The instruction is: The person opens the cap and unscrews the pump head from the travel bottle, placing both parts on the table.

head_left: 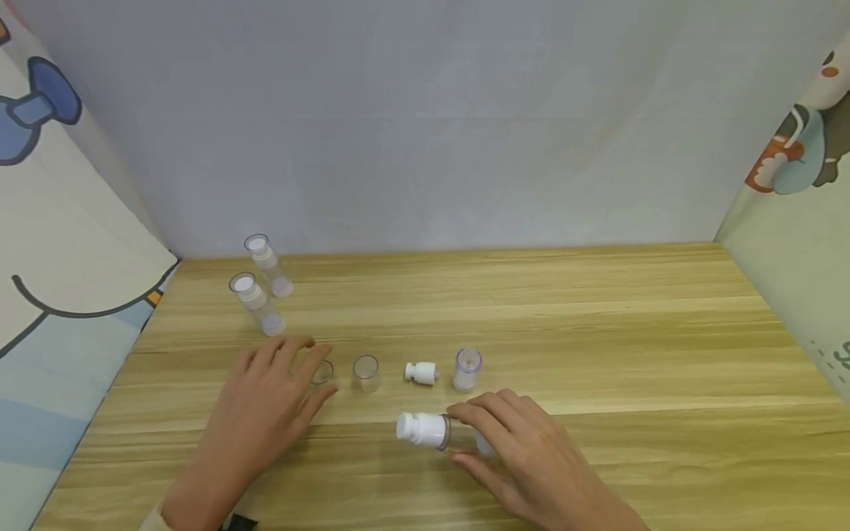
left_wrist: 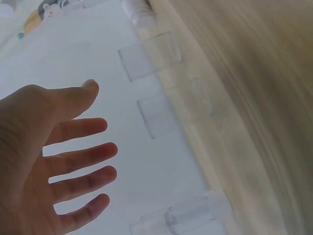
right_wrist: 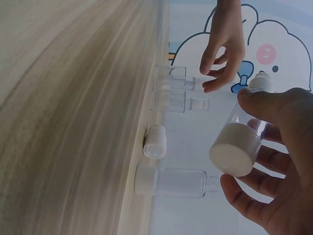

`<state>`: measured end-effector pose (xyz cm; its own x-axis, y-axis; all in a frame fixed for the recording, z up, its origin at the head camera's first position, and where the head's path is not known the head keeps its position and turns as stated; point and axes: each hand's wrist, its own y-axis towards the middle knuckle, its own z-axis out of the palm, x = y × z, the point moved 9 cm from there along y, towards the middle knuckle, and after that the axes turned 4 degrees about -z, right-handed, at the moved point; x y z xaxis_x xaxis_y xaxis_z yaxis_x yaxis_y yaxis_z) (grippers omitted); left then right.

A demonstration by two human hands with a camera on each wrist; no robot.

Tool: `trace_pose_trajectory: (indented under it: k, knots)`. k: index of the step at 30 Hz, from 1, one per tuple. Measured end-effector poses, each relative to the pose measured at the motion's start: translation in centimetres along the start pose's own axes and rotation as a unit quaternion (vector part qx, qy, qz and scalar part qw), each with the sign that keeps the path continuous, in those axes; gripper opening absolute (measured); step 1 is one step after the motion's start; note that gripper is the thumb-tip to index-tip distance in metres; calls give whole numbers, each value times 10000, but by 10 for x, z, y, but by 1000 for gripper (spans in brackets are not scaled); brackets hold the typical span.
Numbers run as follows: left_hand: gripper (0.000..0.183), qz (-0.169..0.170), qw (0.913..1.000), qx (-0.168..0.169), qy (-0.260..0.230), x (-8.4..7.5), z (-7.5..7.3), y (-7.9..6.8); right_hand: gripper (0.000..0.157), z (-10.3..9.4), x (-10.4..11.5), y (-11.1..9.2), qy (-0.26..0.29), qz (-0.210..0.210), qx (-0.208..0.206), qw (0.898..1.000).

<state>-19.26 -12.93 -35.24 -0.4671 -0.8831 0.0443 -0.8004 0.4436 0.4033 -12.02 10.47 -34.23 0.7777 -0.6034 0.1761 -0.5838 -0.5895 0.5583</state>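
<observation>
My right hand (head_left: 531, 453) grips a clear pump bottle (head_left: 428, 430) by its body. The bottle is tilted onto its side above the table, its white pump head pointing left; in the right wrist view its white base (right_wrist: 234, 152) faces the camera. With fingers spread and slightly bent, my left hand (head_left: 265, 398) hovers by a clear cap (head_left: 322, 374), partly behind the fingertips. Beside that stands a second clear cap (head_left: 366, 375). A loose white pump head (head_left: 421, 373) lies on its side. Right of it, an open bottle (head_left: 467, 371) stands upright without a pump.
Two capped pump bottles, one nearer (head_left: 257, 304) and one farther (head_left: 269, 267), stand at the back left of the wooden table (head_left: 598, 324). A pale cloth backdrop (head_left: 425, 133) rises behind the table, with printed cloth at both sides.
</observation>
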Motion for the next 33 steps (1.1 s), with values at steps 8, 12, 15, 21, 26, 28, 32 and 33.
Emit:
trace_pose_trajectory:
  k: [8, 12, 15, 21, 26, 28, 32, 33]
  knots:
    - [61, 389, 9967, -704, -115, -20, -32, 0, 35, 1, 0, 1, -27, -9, 39, 10000]
    - [56, 721, 9903, -1162, -231, -35, -49, 0, 35, 0, 0, 1, -21, -22, 21, 10000]
    - [52, 976, 9847, -1408, -319, -45, -57, -2, 34, -1, 0, 0, 22, -22, -11, 10000]
    - [51, 1258, 9814, -1394, -413, -59, -59, -4, 35, -1, 1, 0, 75, -43, -75, 9999]
    - [53, 1491, 9786, -1344, -449, -71, -58, -6, 38, -1, 1, 0, 72, -34, -36, 10000]
    - [52, 1652, 9749, -1414, -481, -76, -58, -7, 38, -1, 2, 0, 74, -48, -27, 10000]
    - [51, 1958, 9676, -1518, -486, -86, -59, -9, 37, -1, 3, 0, 61, -84, 20, 9999]
    - [50, 2028, 9660, -1520, -502, -89, -59, -9, 38, -1, 3, 0, 77, -99, 32, 9999]
